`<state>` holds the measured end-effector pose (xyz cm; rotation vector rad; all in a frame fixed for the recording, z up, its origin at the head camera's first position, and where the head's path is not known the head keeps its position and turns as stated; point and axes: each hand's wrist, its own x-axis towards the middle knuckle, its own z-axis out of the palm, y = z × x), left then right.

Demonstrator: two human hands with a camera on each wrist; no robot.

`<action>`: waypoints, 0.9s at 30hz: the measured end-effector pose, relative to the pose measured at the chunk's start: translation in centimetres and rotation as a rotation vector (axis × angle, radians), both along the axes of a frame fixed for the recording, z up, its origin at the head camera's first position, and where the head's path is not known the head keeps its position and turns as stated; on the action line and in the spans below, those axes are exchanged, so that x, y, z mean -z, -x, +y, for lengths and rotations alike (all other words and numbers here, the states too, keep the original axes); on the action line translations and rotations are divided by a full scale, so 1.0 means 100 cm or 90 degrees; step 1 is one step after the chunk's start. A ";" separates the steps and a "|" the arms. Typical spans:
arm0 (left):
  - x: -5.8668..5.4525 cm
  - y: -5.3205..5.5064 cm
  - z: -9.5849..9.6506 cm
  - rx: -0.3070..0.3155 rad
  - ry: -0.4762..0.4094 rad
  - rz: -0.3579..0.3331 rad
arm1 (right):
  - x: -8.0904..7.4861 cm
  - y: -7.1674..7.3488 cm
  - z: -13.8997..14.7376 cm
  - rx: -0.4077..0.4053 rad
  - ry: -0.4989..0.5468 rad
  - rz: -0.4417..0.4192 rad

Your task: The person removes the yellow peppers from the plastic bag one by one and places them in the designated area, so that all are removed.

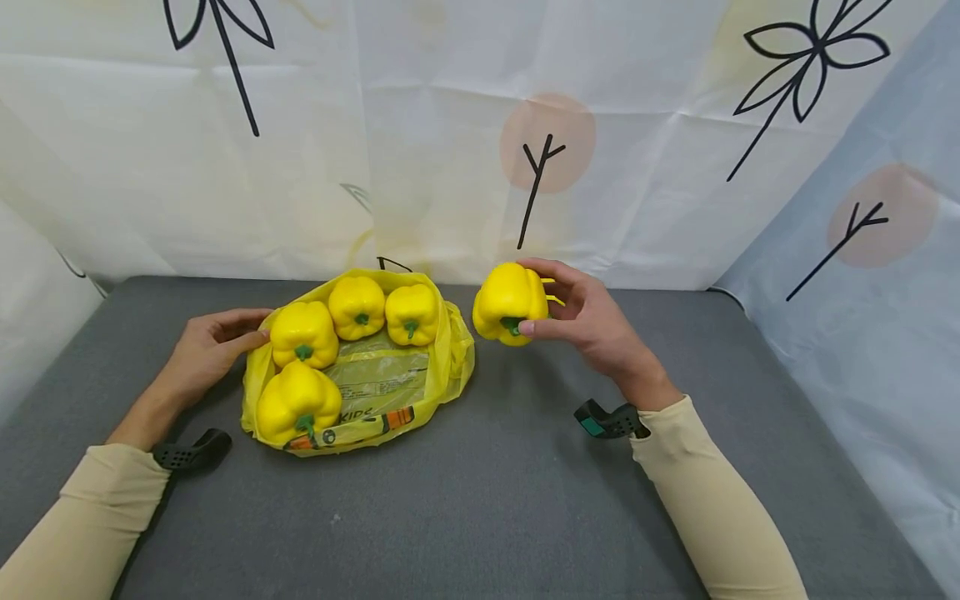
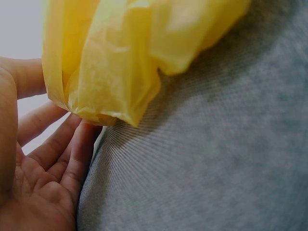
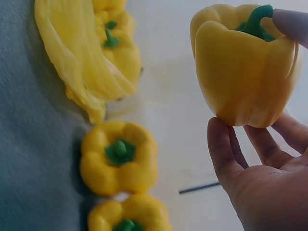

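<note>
A yellow plastic bag (image 1: 450,354) with its rim rolled open lies on the grey table, holding several yellow bell peppers (image 1: 303,333) with green stems. My left hand (image 1: 206,358) pinches the left rim of the bag between thumb and fingers; in the left wrist view the crinkled plastic hides some fingertips. To the right of the bag, my right hand (image 1: 588,321) holds another yellow bell pepper (image 1: 506,300) above the table. Its thumb presses by the green stem, and the fingers support the bottom end in the right wrist view.
In the right wrist view, a pepper (image 3: 137,161) and another pepper (image 3: 115,214) sit in a row beyond the bag's edge. A pale patterned cloth (image 1: 435,167) hangs as a wall behind the grey table (image 1: 487,500), and more cloth (image 1: 885,333) closes the right side.
</note>
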<state>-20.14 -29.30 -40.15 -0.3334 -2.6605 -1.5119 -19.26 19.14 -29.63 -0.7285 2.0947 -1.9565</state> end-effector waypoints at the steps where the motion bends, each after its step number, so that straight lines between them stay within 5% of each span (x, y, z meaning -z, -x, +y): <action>1: 0.000 0.000 0.000 -0.001 -0.001 0.000 | -0.001 0.001 0.003 0.008 0.002 0.003; 15: -0.001 -0.001 0.000 -0.006 0.002 -0.004 | -0.007 0.012 0.046 0.109 0.044 0.037; 27: 0.000 0.000 0.000 -0.007 0.006 -0.003 | 0.006 0.026 0.082 0.173 0.099 0.023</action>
